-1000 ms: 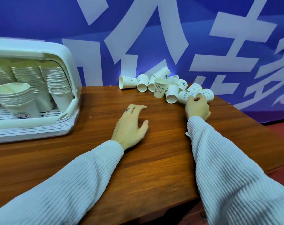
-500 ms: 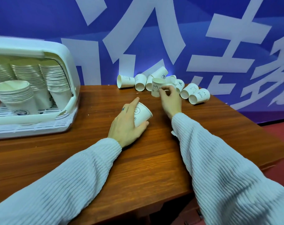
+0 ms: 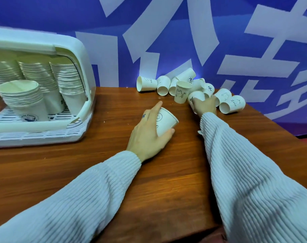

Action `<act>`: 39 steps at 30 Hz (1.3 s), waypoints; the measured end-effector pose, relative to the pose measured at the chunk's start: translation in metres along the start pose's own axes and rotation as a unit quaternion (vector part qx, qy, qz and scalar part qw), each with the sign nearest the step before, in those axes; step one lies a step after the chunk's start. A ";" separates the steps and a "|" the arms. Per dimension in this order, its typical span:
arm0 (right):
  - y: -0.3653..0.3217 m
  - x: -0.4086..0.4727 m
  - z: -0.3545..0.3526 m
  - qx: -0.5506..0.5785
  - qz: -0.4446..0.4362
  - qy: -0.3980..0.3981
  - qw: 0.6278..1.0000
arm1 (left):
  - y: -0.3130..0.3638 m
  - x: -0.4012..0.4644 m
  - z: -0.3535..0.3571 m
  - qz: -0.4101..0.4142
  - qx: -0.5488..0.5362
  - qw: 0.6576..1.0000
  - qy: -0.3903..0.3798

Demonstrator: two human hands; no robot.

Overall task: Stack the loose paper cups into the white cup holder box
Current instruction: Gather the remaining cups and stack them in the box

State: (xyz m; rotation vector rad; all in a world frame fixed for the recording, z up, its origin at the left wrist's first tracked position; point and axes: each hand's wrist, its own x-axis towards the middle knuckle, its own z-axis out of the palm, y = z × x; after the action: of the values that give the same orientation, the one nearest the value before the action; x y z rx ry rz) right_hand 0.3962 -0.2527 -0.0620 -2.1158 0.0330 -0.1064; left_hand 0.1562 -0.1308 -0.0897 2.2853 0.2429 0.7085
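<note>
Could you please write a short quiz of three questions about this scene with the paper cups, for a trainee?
1. True or false: the left hand holds a smiley cup.
2. Where is the right hand reaching? A) the loose cups B) the cup holder box
3. How does the bunny cup stand among the lying ones?

Key: 1 true; 2 A; 3 upright, mouth up.

the box (image 3: 82,71) stands at the table's (image 3: 114,172) left rear, with stacks (image 3: 44,85) inside it. loose cups (image 3: 166,85) lie in a heap at the table's back edge, against the wall (image 3: 166,32). left hand (image 3: 147,135) holds a cup (image 3: 165,121) before the heap; right hand (image 3: 204,106) is at the heap.
</note>
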 end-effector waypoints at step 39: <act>-0.213 -0.322 0.140 -0.187 -0.619 -0.123 0.753 | -0.098 -0.093 -0.294 -0.131 -0.079 0.902 0.403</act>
State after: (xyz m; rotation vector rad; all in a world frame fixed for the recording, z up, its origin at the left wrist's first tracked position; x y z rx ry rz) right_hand 0.0844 -0.0008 0.0272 -2.1500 -1.6400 -0.6384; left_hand -0.0809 0.0787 -0.0233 1.6449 0.8232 1.4363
